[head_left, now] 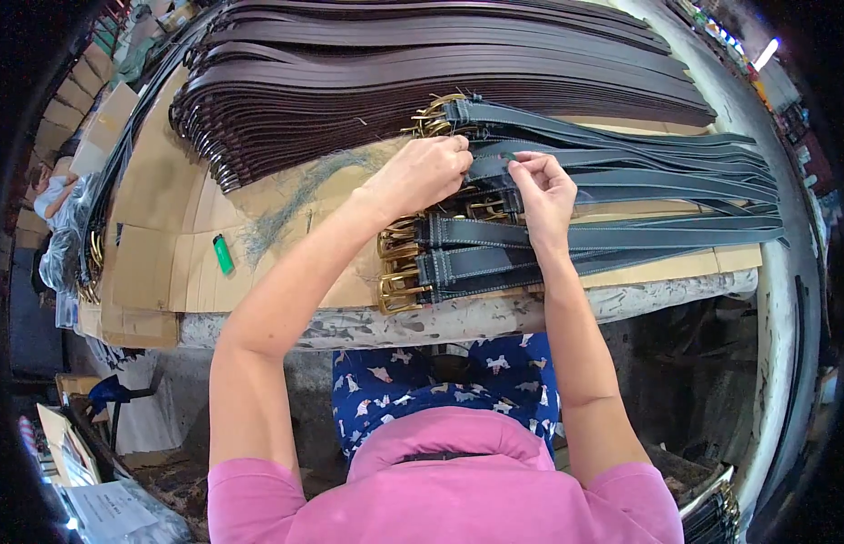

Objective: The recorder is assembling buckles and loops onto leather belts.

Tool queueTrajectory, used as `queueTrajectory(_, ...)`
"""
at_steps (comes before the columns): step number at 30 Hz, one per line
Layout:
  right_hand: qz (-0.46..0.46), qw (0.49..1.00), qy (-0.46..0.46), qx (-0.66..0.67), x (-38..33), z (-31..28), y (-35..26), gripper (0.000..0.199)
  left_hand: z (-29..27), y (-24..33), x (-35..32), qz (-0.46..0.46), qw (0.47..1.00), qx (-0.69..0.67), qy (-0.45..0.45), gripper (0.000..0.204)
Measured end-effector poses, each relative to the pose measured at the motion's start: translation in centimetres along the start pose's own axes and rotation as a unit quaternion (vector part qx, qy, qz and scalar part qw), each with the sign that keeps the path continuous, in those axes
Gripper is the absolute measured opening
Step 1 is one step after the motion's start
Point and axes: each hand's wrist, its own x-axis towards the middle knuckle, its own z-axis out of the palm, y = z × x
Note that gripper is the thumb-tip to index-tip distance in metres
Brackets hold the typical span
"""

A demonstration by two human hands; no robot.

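Note:
My left hand [426, 170] is closed at the buckle end of a dark blue-grey leather belt [488, 168], its fingertips against the strap. Just to the right, my right hand [546, 189] pinches thumb and forefinger together over the same belt. A speck of dark green shows at those fingertips, too small to name. More blue-grey belts [621, 238] with pale edge stitching lie beneath and around both hands, straps running right. Their brass-coloured buckles [400, 272] are stacked below my left wrist, and another cluster of buckles [437, 115] sits above my left hand.
Dark brown belts [422, 68] form a large stack across the far side. A tangle of loose grey threads [300, 204] and a green lighter [223, 255] lie on the cardboard [155, 263] to the left. Another person [58, 195] is at the far left edge.

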Motion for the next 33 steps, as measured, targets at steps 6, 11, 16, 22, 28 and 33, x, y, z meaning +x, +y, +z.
queueTrajectory(6,-0.064,0.987,-0.037,-0.141,-0.3,0.3,-0.4,0.011,0.4,-0.2,-0.8,-0.007,0.998,-0.039,0.040,0.011)
queueTrajectory(11,-0.152,0.948,-0.072,-0.271,-0.5,0.7,-0.8,0.013,0.9,-0.2,-1.2,-0.014,0.997,-0.046,0.056,0.010)
queueTrajectory(16,-0.152,0.941,-0.091,-0.287,-0.6,0.8,-0.9,0.014,1.2,-0.3,-1.5,-0.022,0.995,-0.065,0.075,0.010)
queueTrajectory(22,-0.159,0.936,-0.098,-0.300,-0.5,0.8,-0.8,0.014,1.2,-0.2,-1.5,-0.019,0.994,-0.064,0.082,0.010)
queueTrajectory(28,-0.164,0.934,-0.103,-0.302,-0.5,0.8,-0.8,0.015,1.4,-0.1,-1.5,-0.022,0.993,-0.070,0.091,0.010)
queueTrajectory(33,-0.166,0.931,-0.104,-0.307,-0.5,0.9,-0.8,0.015,1.2,-0.1,-1.5,-0.025,0.994,-0.070,0.085,0.011)
